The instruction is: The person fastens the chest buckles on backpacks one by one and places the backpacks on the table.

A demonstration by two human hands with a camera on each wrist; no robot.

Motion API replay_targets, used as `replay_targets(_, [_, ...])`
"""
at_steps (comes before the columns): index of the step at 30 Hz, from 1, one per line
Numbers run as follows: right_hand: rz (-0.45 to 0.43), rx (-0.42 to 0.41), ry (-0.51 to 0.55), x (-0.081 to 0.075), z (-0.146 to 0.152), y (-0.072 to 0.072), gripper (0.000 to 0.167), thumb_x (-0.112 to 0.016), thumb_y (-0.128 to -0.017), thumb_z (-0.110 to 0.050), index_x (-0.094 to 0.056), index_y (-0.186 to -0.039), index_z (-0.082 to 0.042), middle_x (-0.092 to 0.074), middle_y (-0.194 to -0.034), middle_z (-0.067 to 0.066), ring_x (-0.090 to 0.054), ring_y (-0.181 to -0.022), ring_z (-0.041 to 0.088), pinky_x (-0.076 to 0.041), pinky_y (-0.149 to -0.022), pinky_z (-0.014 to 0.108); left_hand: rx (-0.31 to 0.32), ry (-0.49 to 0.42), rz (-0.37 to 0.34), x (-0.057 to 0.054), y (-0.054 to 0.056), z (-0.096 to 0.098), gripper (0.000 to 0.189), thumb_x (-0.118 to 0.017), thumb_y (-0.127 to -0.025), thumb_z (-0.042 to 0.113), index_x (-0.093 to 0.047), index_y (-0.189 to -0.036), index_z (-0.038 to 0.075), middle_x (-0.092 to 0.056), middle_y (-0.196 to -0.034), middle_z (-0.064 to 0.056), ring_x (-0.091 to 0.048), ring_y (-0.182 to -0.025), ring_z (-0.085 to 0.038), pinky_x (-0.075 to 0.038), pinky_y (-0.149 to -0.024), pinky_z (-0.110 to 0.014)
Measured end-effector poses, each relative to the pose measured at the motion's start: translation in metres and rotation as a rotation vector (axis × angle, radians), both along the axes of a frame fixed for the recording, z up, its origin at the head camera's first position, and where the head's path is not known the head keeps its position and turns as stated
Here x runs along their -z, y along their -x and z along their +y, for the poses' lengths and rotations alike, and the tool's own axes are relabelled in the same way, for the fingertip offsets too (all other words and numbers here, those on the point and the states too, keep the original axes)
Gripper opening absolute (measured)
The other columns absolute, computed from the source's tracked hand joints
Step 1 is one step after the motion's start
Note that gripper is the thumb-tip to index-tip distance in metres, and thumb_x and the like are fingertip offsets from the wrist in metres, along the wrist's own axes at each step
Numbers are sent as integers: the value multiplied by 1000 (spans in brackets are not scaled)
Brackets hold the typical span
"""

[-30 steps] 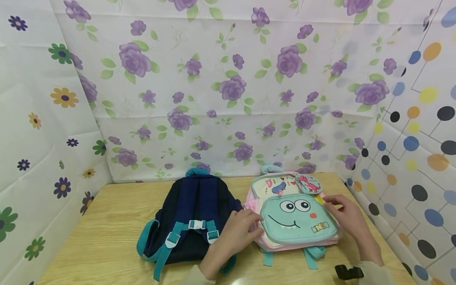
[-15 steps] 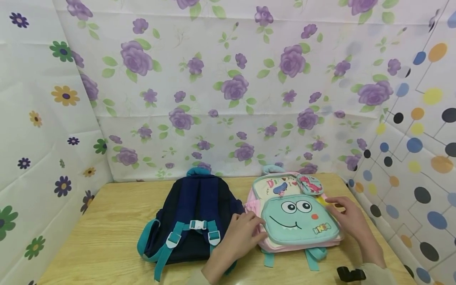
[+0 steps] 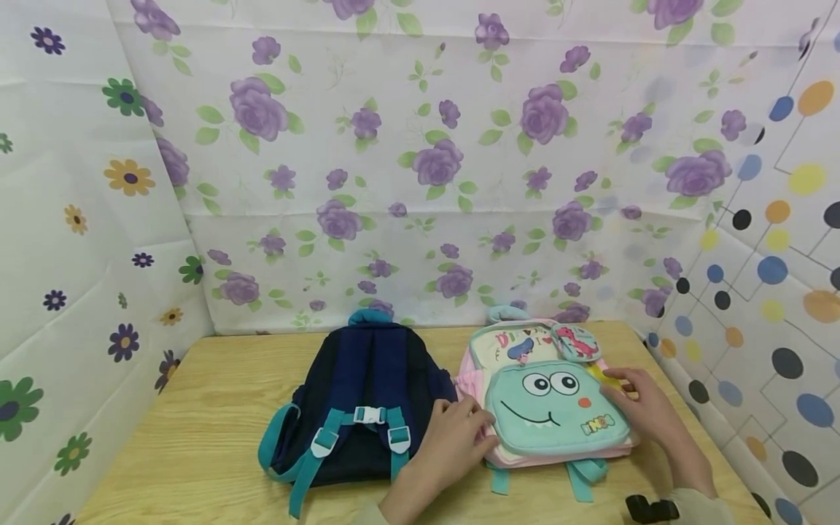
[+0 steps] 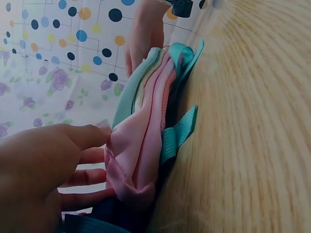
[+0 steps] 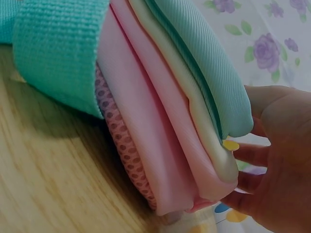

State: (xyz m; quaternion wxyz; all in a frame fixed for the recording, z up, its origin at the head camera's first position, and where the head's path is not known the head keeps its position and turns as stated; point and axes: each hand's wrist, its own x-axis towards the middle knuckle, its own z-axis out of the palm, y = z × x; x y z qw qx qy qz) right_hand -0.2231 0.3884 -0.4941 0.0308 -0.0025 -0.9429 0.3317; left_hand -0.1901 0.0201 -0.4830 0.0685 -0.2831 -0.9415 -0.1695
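The left hand (image 3: 459, 437) has slid slightly lower along the pink side of the dinosaur backpack (image 3: 564, 426) in the last second, while the right hand (image 3: 646, 408) stays at about the same spot on the opposite side; the head view has shifted a little, and both bags lie where they did. The dinosaur backpack lies face up on the right half of the worktop (image 3: 216, 408), its carry handle (image 3: 508, 313) at the back edge, near the back right corner. The left fingers are loosely bent, the thumb parted from them, their tips against the pink cloth. The right fingers are likewise spread and relaxed, touching the bag's other side, though their tips disappear behind it in the right wrist view. The right hand partly hides a yellow patch (image 3: 599, 373), too covered to make out. Just left lies the dark blue backpack (image 3: 354, 379), straps up; the left hand and forearm cover its near right corner and part of the gap, so whether the bags touch is unclear. The bottom of the head view cuts off the worktop's near edge, both sleeves and a black clip (image 3: 651, 509) at the right wrist.
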Motion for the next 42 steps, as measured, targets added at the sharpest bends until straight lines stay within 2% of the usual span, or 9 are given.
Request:
replay_targets(5, [-95,-17,21,1,2,3,71,-50,-99,-57,-44,-146,-5,-37,-150,31,-48,-123,49,-44,-97,62,-3,10,30,1,-1,0,29,-64,-93,51,-72,-111,29,-54,-95,12,-52,-86,-5,-37,-91,-39])
replay_targets(9, [-150,-15,37,1,2,4,75,-47,-98,-61,-39,-149,-8,-29,-155,32,-41,-130,56,-39,-101,67,-1,17,40,2,0,0,30,-63,-93,51,-72,-111,29,-55,-95,12,-53,-85,-4,-38,-91,-39])
replay_targets(14, [-154,-22,43,-1,2,4,75,-46,-98,-61,-38,-150,-9,-27,-156,32,-35,-134,59,-35,-104,70,-7,28,43,2,0,1,31,-63,-93,51,-71,-115,29,-56,-95,12,-54,-87,-4,-38,-92,-39])
replay_targets(21, [-136,-26,34,-2,-1,2,71,-48,-98,-60,-41,-148,-10,-31,-154,31,-40,-131,56,-39,-101,67,-10,34,32,3,1,1,33,-63,-93,50,-70,-120,32,-58,-96,12,-56,-90,-4,-38,-92,-39])
replay_targets(29, [-116,-34,42,-5,-2,0,66,-49,-99,-56,-44,-147,-10,-36,-151,32,-50,-124,52,-46,-96,61,-7,23,41,3,1,0,33,-65,-92,49,-71,-119,30,-60,-92,13,-58,-90,-3,-39,-92,-40])
replay_targets(33, [-121,-45,49,-9,0,-1,67,-51,-98,-57,-44,-147,-12,-38,-151,29,-54,-120,49,-50,-91,53,-3,25,57,4,1,-1,32,-65,-92,49,-72,-117,30,-61,-91,13,-59,-90,-3,-40,-93,-40])
replay_targets(38, [-130,-61,51,-12,3,-2,71,-55,-95,-59,-42,-149,-15,-38,-152,26,-55,-116,40,-48,-82,38,11,53,79,5,2,0,35,-63,-93,49,-70,-122,31,-64,-96,12,-62,-93,-3,-40,-99,-45])
replay_targets(42, [-109,-64,80,-15,6,-4,69,-57,-95,-56,-41,-151,-18,-37,-153,26,-55,-117,41,-47,-78,34,22,65,79,5,2,0,36,-63,-94,48,-68,-126,33,-65,-98,11,-63,-95,-3,-40,-102,-47])
